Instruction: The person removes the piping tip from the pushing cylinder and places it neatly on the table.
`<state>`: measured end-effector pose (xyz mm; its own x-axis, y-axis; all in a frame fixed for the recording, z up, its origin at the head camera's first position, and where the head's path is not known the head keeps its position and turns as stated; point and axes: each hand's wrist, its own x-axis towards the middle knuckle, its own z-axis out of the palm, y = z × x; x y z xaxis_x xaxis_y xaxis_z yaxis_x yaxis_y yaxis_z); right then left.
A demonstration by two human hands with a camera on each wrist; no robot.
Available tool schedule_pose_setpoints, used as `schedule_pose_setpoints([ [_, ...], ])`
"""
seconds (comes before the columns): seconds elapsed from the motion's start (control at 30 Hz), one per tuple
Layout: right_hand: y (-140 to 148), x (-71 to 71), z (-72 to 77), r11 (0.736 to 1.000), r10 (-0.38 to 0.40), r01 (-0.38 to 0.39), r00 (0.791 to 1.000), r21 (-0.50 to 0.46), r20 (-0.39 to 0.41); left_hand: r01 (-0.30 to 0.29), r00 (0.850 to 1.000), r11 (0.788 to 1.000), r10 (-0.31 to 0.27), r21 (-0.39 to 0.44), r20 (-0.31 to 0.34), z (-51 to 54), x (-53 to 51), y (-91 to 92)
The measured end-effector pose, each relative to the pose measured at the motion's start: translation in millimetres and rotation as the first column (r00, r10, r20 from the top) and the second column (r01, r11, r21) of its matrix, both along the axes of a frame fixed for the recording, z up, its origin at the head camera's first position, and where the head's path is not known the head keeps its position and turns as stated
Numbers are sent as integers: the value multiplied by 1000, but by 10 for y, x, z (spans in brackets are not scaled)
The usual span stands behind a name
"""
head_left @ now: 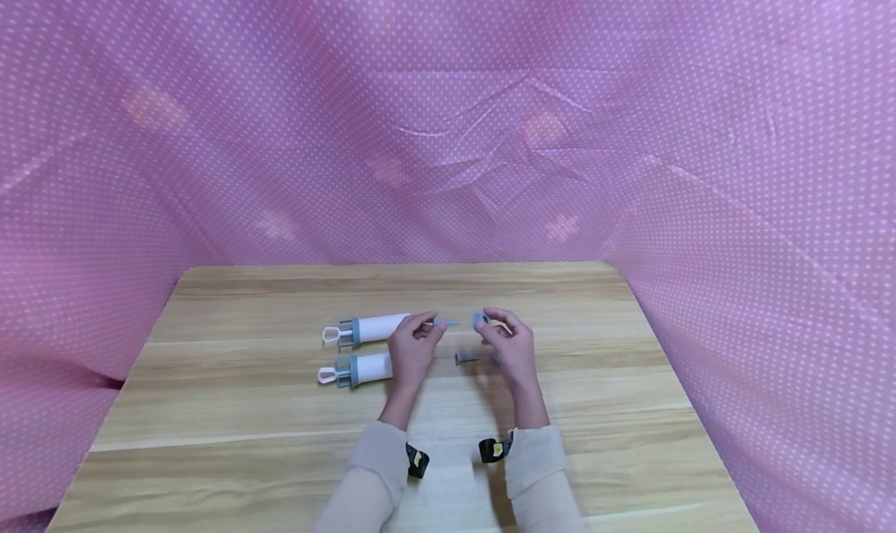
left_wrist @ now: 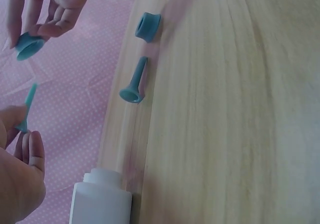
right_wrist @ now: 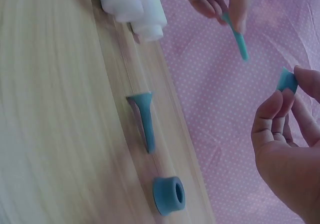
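My left hand (head_left: 413, 348) pinches a slim teal nozzle (head_left: 449, 323) by its wide end, and the narrow stem points toward the other hand. Between the thumb and fingers of my right hand (head_left: 516, 348) is a teal ring-shaped cap (right_wrist: 287, 80). A small gap separates the two held pieces, both raised above the table. Beneath the hands lies a second teal nozzle (left_wrist: 134, 84) with a flared end. Beside it on the wood rests another teal ring cap (right_wrist: 167, 195), mostly hidden by the right hand in the head view.
To the left lie two white cylinders, the far one (head_left: 378, 327) and the near one (head_left: 371, 367), with blue-grey collars and white loop handles. Their necked ends show in the right wrist view. Pink dotted cloth (head_left: 448, 167) hangs around the wooden table (head_left: 231, 408).
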<state>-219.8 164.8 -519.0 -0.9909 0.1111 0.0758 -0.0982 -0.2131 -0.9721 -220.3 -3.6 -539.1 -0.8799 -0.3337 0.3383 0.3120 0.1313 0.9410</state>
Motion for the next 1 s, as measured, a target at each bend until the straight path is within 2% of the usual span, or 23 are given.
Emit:
schedule_pose_setpoints([
  [0.23,107,-67,7,998,-30,28,999,58,38,-48,998,999,49,-17,41,9,-61,37],
  [0.47,174,-167,32,992,13,-19,999,122,49,-46,998,999,47,-20,46,17,-130,64],
  [0.67,198,-242,33,985,27,-33,999,172,41,-36,996,999,38,-21,85,2,-186,87],
  [0.87,200,-307,8,979,24,-36,998,201,60,-76,992,997,75,9,103,-34,-249,156],
  [1.0,176,-357,-40,979,14,-31,997,203,82,-109,984,993,104,32,145,-71,-300,196],
])
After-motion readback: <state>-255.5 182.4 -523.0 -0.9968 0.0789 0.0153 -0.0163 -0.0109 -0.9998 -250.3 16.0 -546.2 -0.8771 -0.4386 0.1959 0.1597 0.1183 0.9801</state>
